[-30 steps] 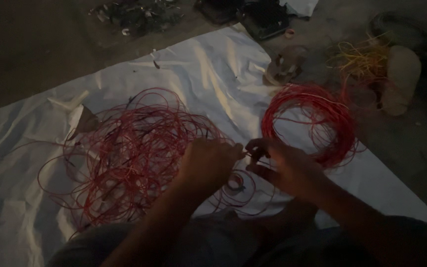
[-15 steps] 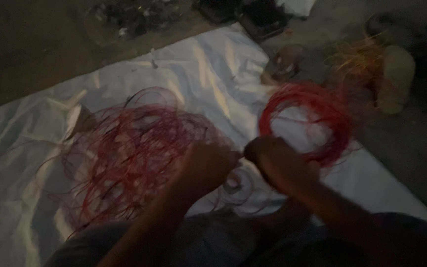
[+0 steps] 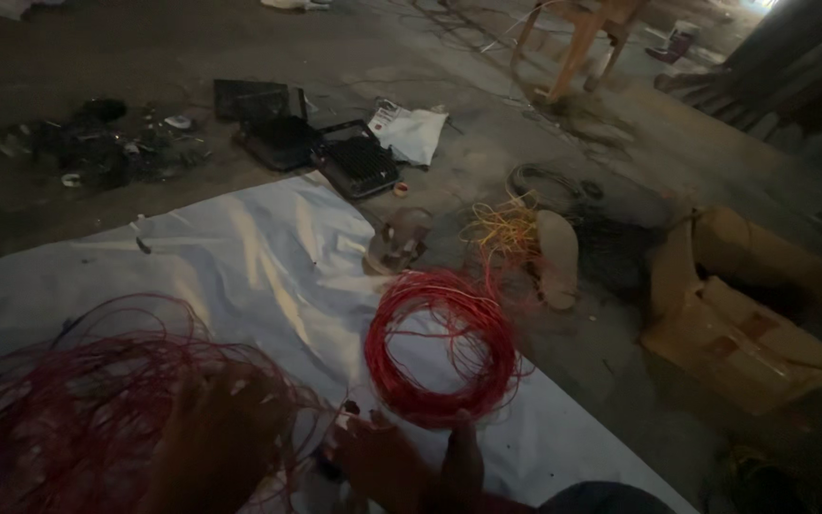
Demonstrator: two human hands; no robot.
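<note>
Down at the bottom of the frame both hands are low over the white sheet (image 3: pixel 268 257). The left hand (image 3: pixel 216 433) sits at lower left, fingers curled down into the loose red tangle (image 3: pixel 78 409) that spreads across that corner; it is too dark to tell how tightly it grips. The right hand (image 3: pixel 401 466) is at bottom centre, fingers spread fairly flat, fingertips touching the near edge of the red coil (image 3: pixel 440 347); whether it pinches a strand, I cannot tell. That coil lies neat and round on the sheet, just right of centre, apart from the tangle. Beyond it, off the sheet, a yellow wire bundle (image 3: pixel 501 228) lies beside a pale sandal (image 3: pixel 557 257). At right sits a crumpled cardboard box (image 3: pixel 744 314). Toward the upper left, dark flat gadgets (image 3: pixel 316 148) rest on the ground next to a white bag (image 3: pixel 413 133).
</note>
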